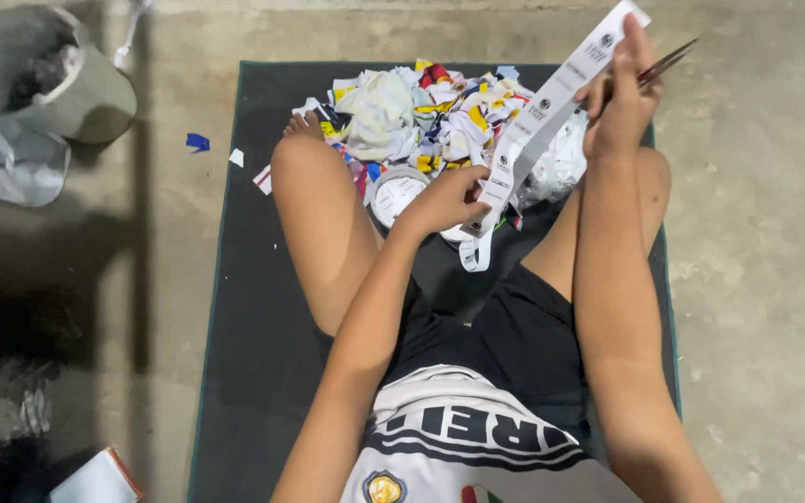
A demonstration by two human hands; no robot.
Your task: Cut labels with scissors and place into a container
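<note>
Head view: person sits cross-legged on a dark mat (263, 373) laid on a concrete floor (766, 279). Left hand (447, 200) pinches the lower end of a long white printed strip (542, 116) between thumb and fingers, grip pressed together on it. Right hand (621, 93) is up at the strip's top end, fingers wrapped around scissors (668, 63) — only the blade tips show, close together, just beside the strip; handle is hidden by the hand. The strip runs taut and diagonal between both hands, above the knees.

Beyond the shins: a heap of coloured cut scraps (430, 116) on the mat, with a round white roll (398, 196) just beside the left hand.

Judgement: cutting step in hand, strip held ready, cut not yet visibly made here. Next move calls for steady tension from the left pinch and blades squared across the strip — clear of the holding fingers.
</note>
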